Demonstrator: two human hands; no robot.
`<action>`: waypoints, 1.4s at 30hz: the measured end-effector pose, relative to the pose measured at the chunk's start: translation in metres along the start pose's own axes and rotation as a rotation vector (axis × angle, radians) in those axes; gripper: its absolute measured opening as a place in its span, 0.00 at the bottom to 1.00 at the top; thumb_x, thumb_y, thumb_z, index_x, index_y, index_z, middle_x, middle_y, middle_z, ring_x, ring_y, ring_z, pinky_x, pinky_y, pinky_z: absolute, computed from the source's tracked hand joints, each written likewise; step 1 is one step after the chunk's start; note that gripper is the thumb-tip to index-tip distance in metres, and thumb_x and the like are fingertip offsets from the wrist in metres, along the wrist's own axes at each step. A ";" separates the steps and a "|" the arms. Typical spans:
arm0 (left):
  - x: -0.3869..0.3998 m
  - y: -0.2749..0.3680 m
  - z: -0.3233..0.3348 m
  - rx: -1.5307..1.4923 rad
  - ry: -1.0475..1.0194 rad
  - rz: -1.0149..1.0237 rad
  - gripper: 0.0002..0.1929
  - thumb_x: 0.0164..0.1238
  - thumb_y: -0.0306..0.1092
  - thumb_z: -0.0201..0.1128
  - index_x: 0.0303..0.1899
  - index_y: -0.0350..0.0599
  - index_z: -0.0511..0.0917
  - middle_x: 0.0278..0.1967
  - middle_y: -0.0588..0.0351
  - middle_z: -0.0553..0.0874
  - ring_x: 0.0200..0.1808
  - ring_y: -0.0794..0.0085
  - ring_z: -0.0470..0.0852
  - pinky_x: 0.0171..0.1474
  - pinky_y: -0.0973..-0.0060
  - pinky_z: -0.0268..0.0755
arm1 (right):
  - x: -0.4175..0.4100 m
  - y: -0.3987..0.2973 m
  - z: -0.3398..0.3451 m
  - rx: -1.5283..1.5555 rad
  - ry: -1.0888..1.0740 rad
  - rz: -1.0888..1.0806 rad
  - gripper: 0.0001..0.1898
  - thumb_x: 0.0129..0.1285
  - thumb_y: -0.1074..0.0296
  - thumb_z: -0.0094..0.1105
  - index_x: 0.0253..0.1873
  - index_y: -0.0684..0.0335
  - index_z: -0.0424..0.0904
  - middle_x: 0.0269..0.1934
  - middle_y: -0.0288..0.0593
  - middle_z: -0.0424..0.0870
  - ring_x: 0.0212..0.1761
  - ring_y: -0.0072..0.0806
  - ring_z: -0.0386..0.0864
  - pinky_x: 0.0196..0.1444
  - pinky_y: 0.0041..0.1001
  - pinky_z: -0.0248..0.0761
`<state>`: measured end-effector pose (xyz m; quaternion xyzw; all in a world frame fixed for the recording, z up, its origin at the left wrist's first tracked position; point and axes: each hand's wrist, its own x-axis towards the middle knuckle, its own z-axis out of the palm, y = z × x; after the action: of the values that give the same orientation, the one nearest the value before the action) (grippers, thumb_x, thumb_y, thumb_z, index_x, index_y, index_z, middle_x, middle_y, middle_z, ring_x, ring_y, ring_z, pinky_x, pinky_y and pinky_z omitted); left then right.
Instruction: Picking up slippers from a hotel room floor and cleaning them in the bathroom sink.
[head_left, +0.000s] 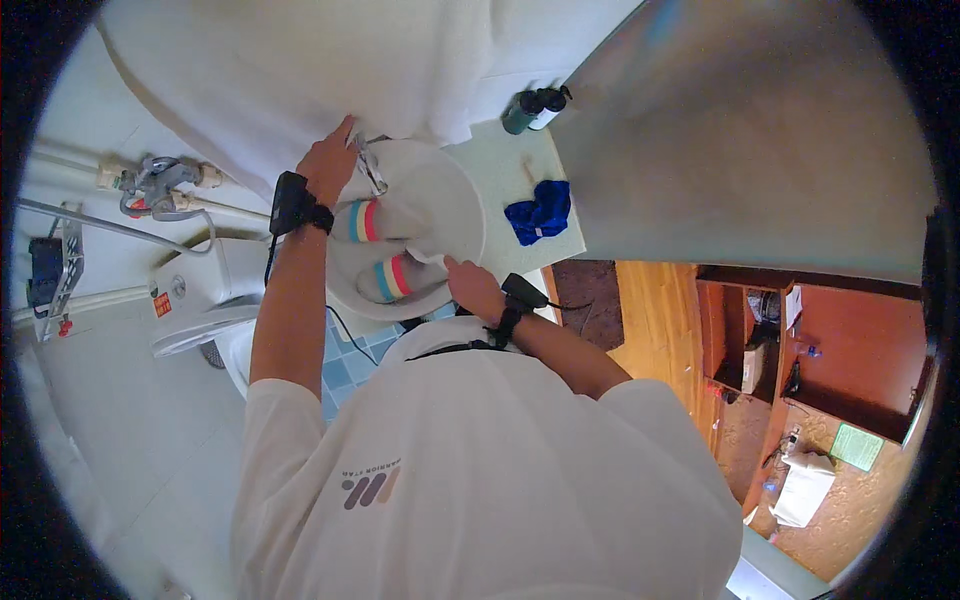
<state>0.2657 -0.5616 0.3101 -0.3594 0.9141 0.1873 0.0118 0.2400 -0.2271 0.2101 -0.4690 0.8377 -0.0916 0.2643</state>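
Observation:
A round white washbasin lies before me, with a pair of grey slippers in it. The upper slipper and the lower slipper both carry blue, cream and red stripes. My left hand is at the chrome faucet, index finger extended; its grip on the faucet is hidden. At the basin's near right side, my right hand holds a small white object by one end, over the lower slipper. What exactly this object is cannot be made out.
Right of the basin, a dark blue cloth and two pump bottles stand on the pale counter. White fabric hangs behind the faucet. At left are a toilet and a pipe valve. A reddish wooden cabinet stands far right.

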 end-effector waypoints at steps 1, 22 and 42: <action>-0.001 0.003 -0.003 0.005 -0.028 -0.010 0.27 0.70 0.43 0.51 0.71 0.60 0.62 0.50 0.40 0.84 0.50 0.42 0.82 0.53 0.49 0.75 | 0.000 0.001 0.000 0.001 0.003 0.003 0.20 0.69 0.65 0.47 0.63 0.64 0.69 0.34 0.56 0.81 0.35 0.49 0.82 0.35 0.46 0.76; 0.001 -0.002 0.009 0.019 0.010 -0.053 0.28 0.70 0.45 0.52 0.71 0.65 0.61 0.44 0.38 0.85 0.47 0.41 0.83 0.49 0.48 0.76 | 0.000 0.020 0.011 0.064 -0.012 -0.005 0.19 0.70 0.64 0.46 0.61 0.66 0.69 0.34 0.59 0.83 0.37 0.53 0.82 0.38 0.49 0.76; -0.018 0.014 -0.001 -0.006 0.021 -0.063 0.26 0.74 0.45 0.49 0.72 0.61 0.60 0.40 0.36 0.85 0.42 0.42 0.84 0.44 0.49 0.77 | -0.004 0.025 0.016 0.092 -0.019 0.082 0.20 0.70 0.62 0.47 0.61 0.66 0.68 0.34 0.59 0.83 0.37 0.55 0.82 0.40 0.51 0.75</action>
<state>0.2697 -0.5412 0.3187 -0.3901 0.9017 0.1860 0.0073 0.2313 -0.2088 0.1881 -0.4225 0.8485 -0.1147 0.2973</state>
